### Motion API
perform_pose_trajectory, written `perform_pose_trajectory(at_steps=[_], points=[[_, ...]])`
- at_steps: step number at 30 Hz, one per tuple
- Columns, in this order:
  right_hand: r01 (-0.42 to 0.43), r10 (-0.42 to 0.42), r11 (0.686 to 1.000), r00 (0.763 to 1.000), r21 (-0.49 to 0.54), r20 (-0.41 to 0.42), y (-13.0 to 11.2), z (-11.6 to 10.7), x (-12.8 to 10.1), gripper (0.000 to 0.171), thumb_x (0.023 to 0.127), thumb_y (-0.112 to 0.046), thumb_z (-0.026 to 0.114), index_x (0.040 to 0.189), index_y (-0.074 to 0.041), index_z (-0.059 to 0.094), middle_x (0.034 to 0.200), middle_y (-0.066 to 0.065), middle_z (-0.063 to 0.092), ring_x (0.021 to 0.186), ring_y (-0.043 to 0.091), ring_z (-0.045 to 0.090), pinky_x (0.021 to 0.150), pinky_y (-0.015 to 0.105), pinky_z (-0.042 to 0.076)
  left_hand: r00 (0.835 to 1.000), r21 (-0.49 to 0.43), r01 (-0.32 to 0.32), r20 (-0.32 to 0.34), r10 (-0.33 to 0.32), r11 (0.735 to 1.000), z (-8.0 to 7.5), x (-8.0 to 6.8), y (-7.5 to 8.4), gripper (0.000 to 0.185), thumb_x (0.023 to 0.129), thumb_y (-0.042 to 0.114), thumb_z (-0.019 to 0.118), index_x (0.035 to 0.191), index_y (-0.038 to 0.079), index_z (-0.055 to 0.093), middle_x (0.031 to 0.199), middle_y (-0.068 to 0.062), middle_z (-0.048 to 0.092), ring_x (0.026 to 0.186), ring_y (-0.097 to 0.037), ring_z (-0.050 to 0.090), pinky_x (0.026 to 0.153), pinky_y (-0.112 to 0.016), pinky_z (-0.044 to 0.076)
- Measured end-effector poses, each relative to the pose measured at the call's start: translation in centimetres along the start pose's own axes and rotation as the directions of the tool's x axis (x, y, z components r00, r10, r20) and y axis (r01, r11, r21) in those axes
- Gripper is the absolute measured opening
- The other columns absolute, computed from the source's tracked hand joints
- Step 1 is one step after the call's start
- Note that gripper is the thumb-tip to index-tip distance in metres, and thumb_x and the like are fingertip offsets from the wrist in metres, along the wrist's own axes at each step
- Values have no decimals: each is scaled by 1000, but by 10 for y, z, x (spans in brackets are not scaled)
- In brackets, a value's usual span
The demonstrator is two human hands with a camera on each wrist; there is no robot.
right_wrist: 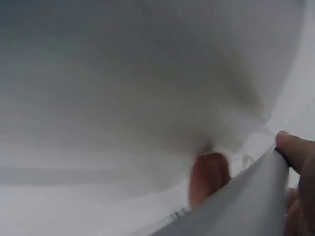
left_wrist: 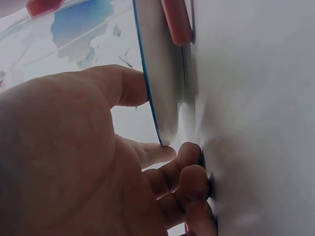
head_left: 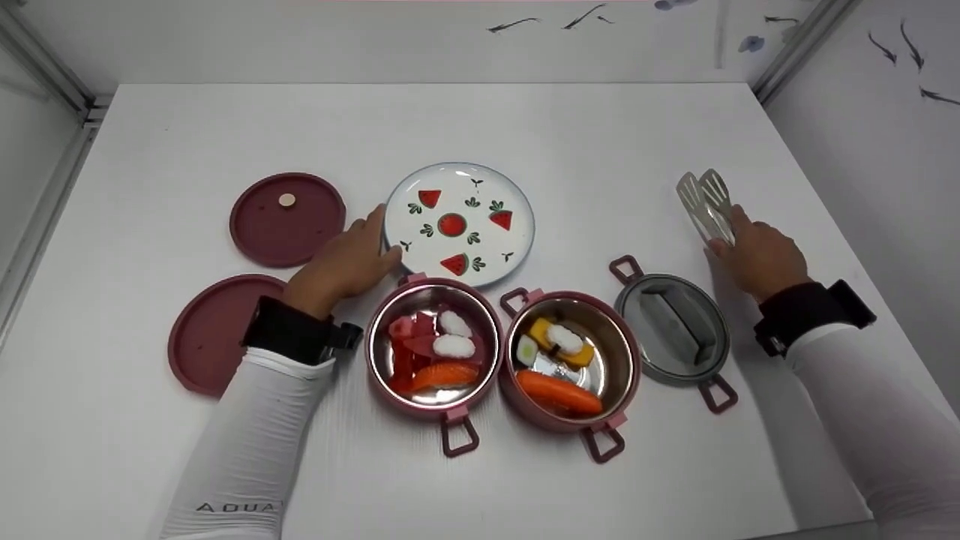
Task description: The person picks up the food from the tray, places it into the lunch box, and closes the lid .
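Hands first: my left hand pinches the rim of the round white watermelon-print plate, thumb over, fingers under; my right hand grips the metal slotted tongs lying on the white tabletop. I'd judge it best to hold the plate level and take the tongs mid-handle.

A white table fills the view. Pale walls with dark fish drawings enclose it, framed by metal rails.

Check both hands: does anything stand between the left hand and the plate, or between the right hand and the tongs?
Nothing visible does. The left hand already touches the plate at its left rim, and the right hand rests directly on the tongs.
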State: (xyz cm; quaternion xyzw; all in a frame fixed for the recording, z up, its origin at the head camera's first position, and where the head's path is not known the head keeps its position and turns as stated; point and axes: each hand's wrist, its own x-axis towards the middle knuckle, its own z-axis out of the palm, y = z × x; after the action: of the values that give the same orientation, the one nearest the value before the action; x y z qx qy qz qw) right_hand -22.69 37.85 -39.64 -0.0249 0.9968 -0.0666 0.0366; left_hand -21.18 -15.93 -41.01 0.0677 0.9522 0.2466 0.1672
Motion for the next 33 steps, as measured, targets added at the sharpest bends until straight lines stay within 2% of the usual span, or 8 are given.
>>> perform_pose_trajectory(at_steps=[7,11,15,17,20,24,29,33], points=[[-7,14,997,996,-78,93,-6,-7,9,79,100,-34,51,152,15,16,100,44,58,72,45,60,58,52,47,1000,11,-1,-5,1,1000,-1,-3,0,80,101,40,42,162,10,1,158,-25,30,144,-41,36,116,-53,34],[-8,27,992,988,-125,151,-9,-14,12,87,98,-38,52,150,20,14,95,43,60,68,41,59,54,47,46,1000,7,-4,-6,4,1000,-3,-3,1,80,101,40,42,162,10,1,158,-25,30,144,-41,35,116,-54,34],[-4,54,977,972,-213,230,-16,-24,14,93,97,-49,51,147,22,17,98,43,61,73,43,62,62,51,50,1000,12,0,-6,0,1000,-3,-4,0,80,101,40,42,162,10,1,158,-26,30,144,-41,36,115,-54,35],[-18,81,976,955,-218,284,-19,-29,14,97,97,-55,49,147,21,16,103,43,61,80,46,63,69,54,51,1000,13,2,-5,-2,1000,-3,-5,0,80,101,40,42,162,10,0,158,-26,30,143,-42,36,114,-55,35],[-70,126,985,914,-154,386,-22,-34,13,104,97,-63,41,150,18,2,121,47,53,98,52,59,82,59,50,1000,8,3,0,-3,1000,-4,-7,-1,80,101,40,41,162,10,-1,159,-26,29,143,-42,36,115,-55,35],[-147,160,987,866,-64,475,-22,-34,9,112,97,-70,32,148,14,-21,135,50,40,109,53,52,91,60,46,1000,1,9,-2,-9,1000,-3,-8,0,80,100,40,40,162,10,0,158,-25,29,142,-41,37,115,-54,35],[-186,183,982,864,-41,469,-18,-31,6,112,96,-71,30,147,11,-28,134,50,39,109,54,51,89,58,46,1000,-14,-5,-7,4,1000,-1,-4,1,80,100,40,42,162,11,1,158,-25,30,143,-40,36,115,-54,34],[-199,194,979,877,-35,441,-21,-28,7,111,96,-70,31,148,9,-27,136,53,34,115,59,48,93,63,45,1000,-57,-13,15,14,998,-4,-6,-1,80,101,41,43,162,11,0,159,-25,28,148,-38,30,119,-54,30]])
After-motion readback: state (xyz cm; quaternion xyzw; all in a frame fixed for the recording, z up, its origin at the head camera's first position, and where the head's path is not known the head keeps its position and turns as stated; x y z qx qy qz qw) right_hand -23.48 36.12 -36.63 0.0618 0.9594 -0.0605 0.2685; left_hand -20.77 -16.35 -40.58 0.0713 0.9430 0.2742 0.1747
